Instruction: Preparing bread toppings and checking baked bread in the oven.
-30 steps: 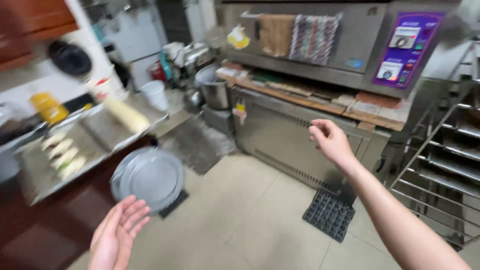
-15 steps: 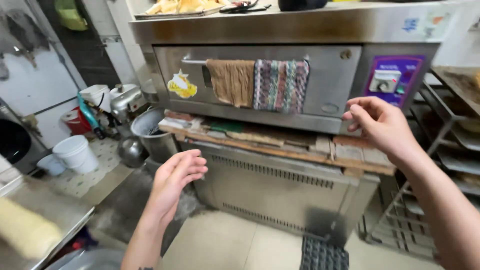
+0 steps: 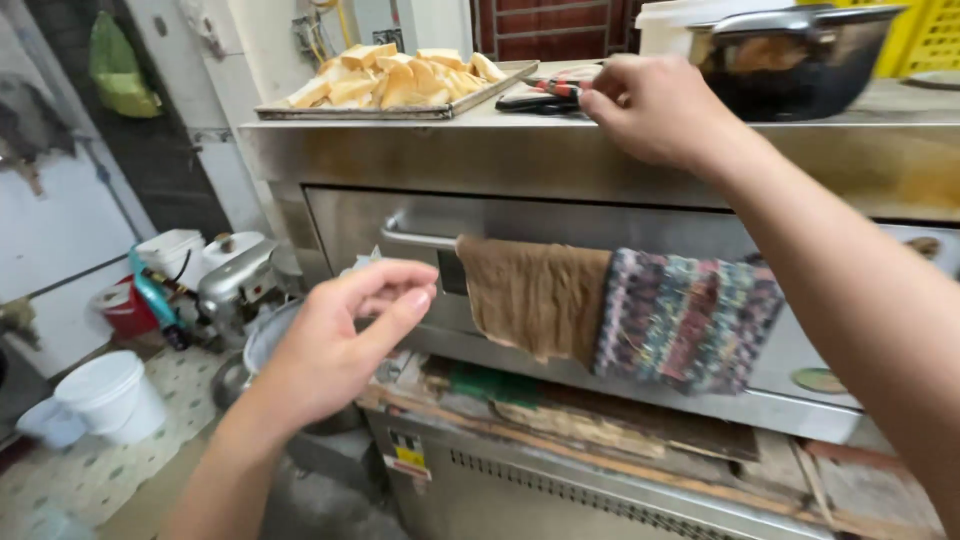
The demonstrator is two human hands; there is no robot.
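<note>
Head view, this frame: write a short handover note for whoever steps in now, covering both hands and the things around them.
Right hand: up on the oven top, fingers on a small red-and-black tool; grip unclear.
Left hand: empty, held in mid-air before the oven door handle.
Nearby: tray of bread pieces left of the tool, dark pot to its right; brown cloth and patterned cloth hang on the handle.
Oven door shut.
</note>
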